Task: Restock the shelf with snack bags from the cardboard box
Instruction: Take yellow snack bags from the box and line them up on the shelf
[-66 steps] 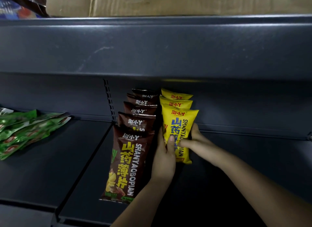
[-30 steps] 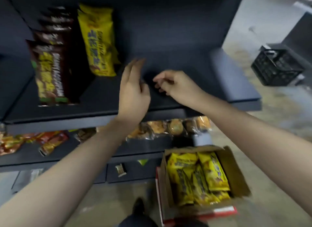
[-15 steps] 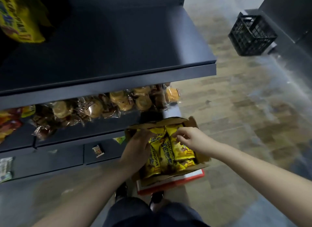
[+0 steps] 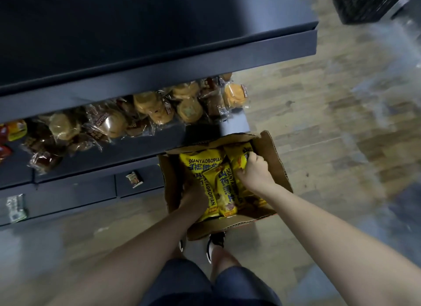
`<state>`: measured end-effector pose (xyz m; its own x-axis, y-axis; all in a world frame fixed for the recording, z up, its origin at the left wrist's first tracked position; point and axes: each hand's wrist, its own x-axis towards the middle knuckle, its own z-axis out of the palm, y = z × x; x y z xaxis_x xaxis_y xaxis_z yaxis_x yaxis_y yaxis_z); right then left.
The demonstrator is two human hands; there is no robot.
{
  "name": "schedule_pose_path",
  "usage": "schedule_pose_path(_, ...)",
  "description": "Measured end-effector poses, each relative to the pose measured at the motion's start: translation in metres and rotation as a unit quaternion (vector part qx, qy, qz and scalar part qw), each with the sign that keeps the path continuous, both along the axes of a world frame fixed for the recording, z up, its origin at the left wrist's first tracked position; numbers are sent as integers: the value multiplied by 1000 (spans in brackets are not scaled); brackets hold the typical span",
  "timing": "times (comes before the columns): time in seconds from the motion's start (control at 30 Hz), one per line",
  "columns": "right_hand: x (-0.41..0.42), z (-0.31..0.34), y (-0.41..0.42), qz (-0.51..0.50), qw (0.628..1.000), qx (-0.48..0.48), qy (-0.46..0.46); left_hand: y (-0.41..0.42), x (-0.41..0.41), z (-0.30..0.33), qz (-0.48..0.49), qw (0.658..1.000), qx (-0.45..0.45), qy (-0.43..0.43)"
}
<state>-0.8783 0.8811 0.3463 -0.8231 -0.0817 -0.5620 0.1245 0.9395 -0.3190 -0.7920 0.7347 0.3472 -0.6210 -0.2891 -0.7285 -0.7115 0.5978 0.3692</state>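
An open cardboard box [image 4: 276,166] stands on the floor at my feet, filled with several yellow snack bags [image 4: 202,162]. My right hand [image 4: 255,172] is inside the box, fingers curled round the top of a yellow bag [image 4: 239,162] on the right side. My left hand [image 4: 193,196] is down in the box's left part, fingers curled on the edge of another yellow bag [image 4: 213,198]; its fingertips are hidden. The dark shelf [image 4: 159,71] that takes the bags runs across the top of the view.
Under the dark shelf a lower shelf holds wrapped buns [image 4: 145,105] and red packets [image 4: 6,132] at the far left. Small packets [image 4: 134,179] lie on the base ledge. A black plastic crate [image 4: 364,2] sits on the wooden floor at top right.
My hands left the yellow bag on the shelf, and my view swung down to the floor. Both hands reached into the box and now grip yellow bags.
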Motion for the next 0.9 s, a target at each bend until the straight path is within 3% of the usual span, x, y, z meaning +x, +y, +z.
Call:
schedule_pose_path(0.1, -1, -13, -12, -58, 998, 10, -21, 12, -6, -5, 32, 999, -23, -17)
schedule_pose_path(0.2, -3, -25, -18, -74, 997, 34, -10, 27, -10, -9, 24, 996, -60, 58)
schedule_pose_path(0.4, -10, -32, -12, -50, 998, 15, -41, 50, -33, -11, 147, 987, 57, 25)
schedule_pose_path(0.5, -9, -30, -1, -5, 998, -11, -59, 49, -46, -16, 252, 959, 132, -2)
schedule_pose_path(0.63, -2, -23, -1, -28, 999, -18, 0, 41, -58, -20, 339, 921, 179, -62)
schedule_pose_path(0.73, -1, -18, -3, -66, 997, -13, 27, 37, -59, -20, 354, 915, 166, -100)
schedule_pose_path(0.9, -7, -12, 8, -93, 994, -58, -17, 35, -46, -23, 319, 928, 184, -49)
